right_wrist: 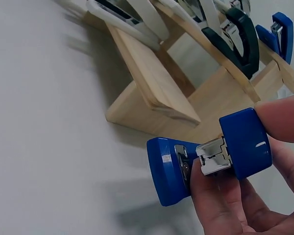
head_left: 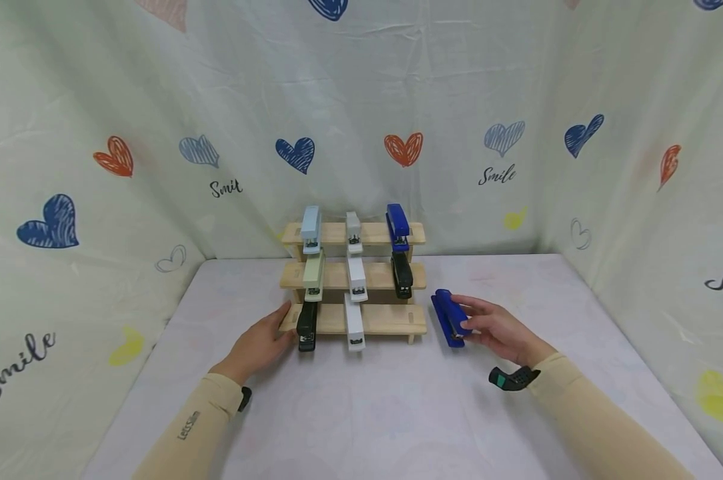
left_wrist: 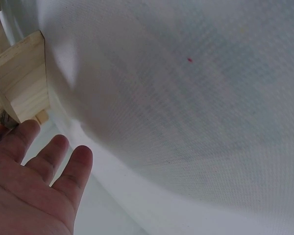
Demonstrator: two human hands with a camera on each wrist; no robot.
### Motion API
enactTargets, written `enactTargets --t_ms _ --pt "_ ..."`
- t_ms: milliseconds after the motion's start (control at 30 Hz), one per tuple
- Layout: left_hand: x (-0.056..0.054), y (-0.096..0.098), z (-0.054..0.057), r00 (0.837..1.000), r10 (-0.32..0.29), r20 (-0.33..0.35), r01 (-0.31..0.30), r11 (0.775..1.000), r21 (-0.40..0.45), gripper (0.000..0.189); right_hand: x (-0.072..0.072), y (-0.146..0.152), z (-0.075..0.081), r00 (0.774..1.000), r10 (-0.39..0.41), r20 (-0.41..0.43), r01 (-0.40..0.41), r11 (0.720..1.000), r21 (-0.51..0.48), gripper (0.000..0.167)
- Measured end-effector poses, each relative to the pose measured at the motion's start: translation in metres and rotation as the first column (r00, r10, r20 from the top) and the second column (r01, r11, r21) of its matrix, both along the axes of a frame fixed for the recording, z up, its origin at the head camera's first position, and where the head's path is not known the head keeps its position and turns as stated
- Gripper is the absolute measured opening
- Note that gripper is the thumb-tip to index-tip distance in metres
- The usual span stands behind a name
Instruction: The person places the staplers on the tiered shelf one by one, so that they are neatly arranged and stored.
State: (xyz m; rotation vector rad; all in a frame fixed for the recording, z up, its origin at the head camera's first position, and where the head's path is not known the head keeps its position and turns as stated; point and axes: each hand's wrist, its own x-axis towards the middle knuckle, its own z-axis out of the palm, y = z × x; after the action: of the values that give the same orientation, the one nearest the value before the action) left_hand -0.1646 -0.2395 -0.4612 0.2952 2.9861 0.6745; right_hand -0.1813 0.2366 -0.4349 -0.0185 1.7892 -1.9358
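Observation:
My right hand (head_left: 502,328) pinches a blue stapler (head_left: 449,317) at the right of the wooden rack. In the right wrist view that stapler (right_wrist: 247,142) is tilted, with its metal front showing and fingers on its upper arm and between its two arms. My left hand (head_left: 264,343) holds the left end of the three-tier rack (head_left: 391,321) at its lowest tier. Up close, fingertips (left_wrist: 27,128) touch the wood, while the other fingers stretch out; the thumb is hidden. Beside that hand, a black stapler (head_left: 307,327) rests on the lowest tier.
A white stapler (head_left: 354,323) also lies on the lowest tier. The middle tier bears a green stapler (head_left: 314,275), a white one (head_left: 357,277) and a black one (head_left: 401,273). On top are light blue (head_left: 311,228), grey (head_left: 353,231) and dark blue (head_left: 397,225) staplers. A patterned curtain hangs behind.

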Motion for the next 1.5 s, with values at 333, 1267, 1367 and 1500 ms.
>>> enactTargets --t_ms 333,1267,1367,1500 --pt "0.001 0.0 0.0 1.0 -0.002 -0.002 0.002 1.0 0.003 0.067 0.009 -0.019 0.009 0.999 0.047 -0.022 -0.047 0.998 -0.028 0.065" --pt "0.0 0.0 0.002 1.0 0.002 0.014 -0.002 1.0 0.008 0.068 0.024 -0.053 0.01 0.995 0.038 -0.097 -0.029 0.995 0.098 0.065" --pt "0.0 0.0 0.002 1.0 0.003 0.017 -0.004 1.0 0.004 0.068 0.024 -0.061 0.01 0.994 0.032 -0.104 -0.019 0.992 0.123 0.064" --pt "0.001 0.001 0.002 1.0 0.004 0.013 -0.004 1.0 0.007 0.067 0.023 -0.072 0.011 0.994 0.011 -0.107 0.004 0.989 0.146 0.062"
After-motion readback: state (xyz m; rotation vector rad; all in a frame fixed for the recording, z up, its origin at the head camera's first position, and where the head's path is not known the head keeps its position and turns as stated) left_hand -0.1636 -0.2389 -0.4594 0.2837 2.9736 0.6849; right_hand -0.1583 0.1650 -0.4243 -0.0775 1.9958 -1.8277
